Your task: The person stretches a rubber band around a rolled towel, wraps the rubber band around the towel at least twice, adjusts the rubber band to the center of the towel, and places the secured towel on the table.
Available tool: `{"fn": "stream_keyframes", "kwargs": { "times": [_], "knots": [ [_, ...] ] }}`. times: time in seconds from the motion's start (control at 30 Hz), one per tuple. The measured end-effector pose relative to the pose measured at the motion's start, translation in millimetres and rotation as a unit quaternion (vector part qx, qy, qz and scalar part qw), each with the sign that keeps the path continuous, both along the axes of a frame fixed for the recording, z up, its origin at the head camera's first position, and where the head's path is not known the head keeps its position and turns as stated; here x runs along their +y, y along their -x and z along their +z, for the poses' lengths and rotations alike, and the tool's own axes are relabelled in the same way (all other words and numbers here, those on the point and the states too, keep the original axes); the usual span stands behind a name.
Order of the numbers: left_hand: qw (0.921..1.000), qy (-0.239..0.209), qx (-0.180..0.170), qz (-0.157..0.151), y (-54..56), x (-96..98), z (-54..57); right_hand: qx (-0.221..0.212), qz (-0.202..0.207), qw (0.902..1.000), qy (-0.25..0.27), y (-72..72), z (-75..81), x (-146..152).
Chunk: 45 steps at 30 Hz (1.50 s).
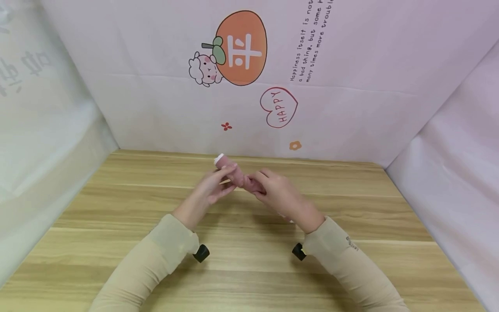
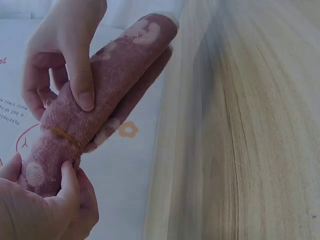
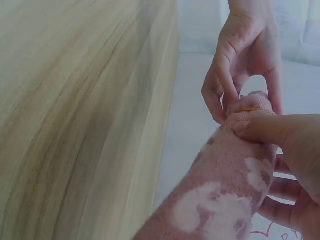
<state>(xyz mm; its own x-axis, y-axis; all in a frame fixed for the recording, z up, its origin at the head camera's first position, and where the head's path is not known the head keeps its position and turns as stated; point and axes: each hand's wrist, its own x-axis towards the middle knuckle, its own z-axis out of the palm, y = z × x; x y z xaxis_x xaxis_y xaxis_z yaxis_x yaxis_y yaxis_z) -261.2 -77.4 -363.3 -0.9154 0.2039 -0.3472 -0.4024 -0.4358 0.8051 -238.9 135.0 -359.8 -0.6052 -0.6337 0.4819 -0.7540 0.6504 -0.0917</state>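
Note:
A dusty-pink terry towel (image 1: 237, 177) with pale patches is rolled up, with a narrow white edge showing at its far-left end. A thin yellow-brown band (image 2: 65, 136) circles the roll and cinches it. My left hand (image 1: 210, 186) holds the shorter end beyond the band, thumb and fingers on either side of the roll. My right hand (image 1: 281, 193) grips the longer part, its thumb (image 3: 255, 127) lying close beside the band. The roll slants between both hands over the table, its near end mostly hidden under my right hand in the head view.
The wood-grain table (image 1: 241, 277) meets a white printed cloth (image 1: 163, 112) along its back edge. More white cloth hangs at the left (image 1: 43, 143) and right sides. A small black device (image 1: 201, 253) sticks out below my left cuff, another (image 1: 299, 251) below the right.

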Motion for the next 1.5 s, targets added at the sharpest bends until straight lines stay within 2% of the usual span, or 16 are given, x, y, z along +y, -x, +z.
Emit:
{"fn": "stream_keyframes", "kwargs": {
  "times": [0.1,0.17,0.33,0.47,0.57,0.63,0.73,0.97,1.27,1.5],
  "knots": [
    [0.9999,-0.004,0.007,0.006,-0.4,1.5,-0.1,0.048,0.021,0.9986,0.0,0.4,-1.3,0.0],
    [0.9998,-0.007,0.013,0.01,-0.5,1.8,-0.7,0.066,0.031,0.9974,0.002,0.8,-2.4,0.5],
    [0.9991,-0.024,0.033,0.008,0.2,0.4,-3.3,0.07,0.049,0.9963,0.011,2.2,-5.0,4.1],
    [0.9983,-0.032,0.049,-0.003,0.4,-1.5,-3.9,0.029,0.072,0.9966,0.027,4.0,-1.2,8.4],
    [0.9978,-0.034,0.055,-0.011,0.2,-2.0,-4.4,-0.045,0.081,0.9942,0.054,5.3,5.8,11.2],
    [0.9976,-0.035,0.057,-0.017,0.3,-1.8,-5.3,-0.097,0.077,0.9891,0.079,6.5,10.8,12.4],
    [0.9971,-0.036,0.061,-0.027,0.8,-1.3,-7.6,-0.145,0.068,0.9812,0.109,9.0,16.9,12.6],
    [0.9945,-0.034,0.085,-0.051,1.8,-0.7,-13.0,-0.155,0.078,0.9794,0.104,14.6,21.1,6.9],
    [0.9934,-0.033,0.093,-0.058,0.5,-3.5,-13.2,-0.155,0.1,0.9799,0.076,17.7,23.3,0.9],
    [0.9934,-0.034,0.091,-0.06,-1.5,-3.2,-12.1,-0.159,0.091,0.9828,0.02,19.8,29.6,0.0]
  ]
}}
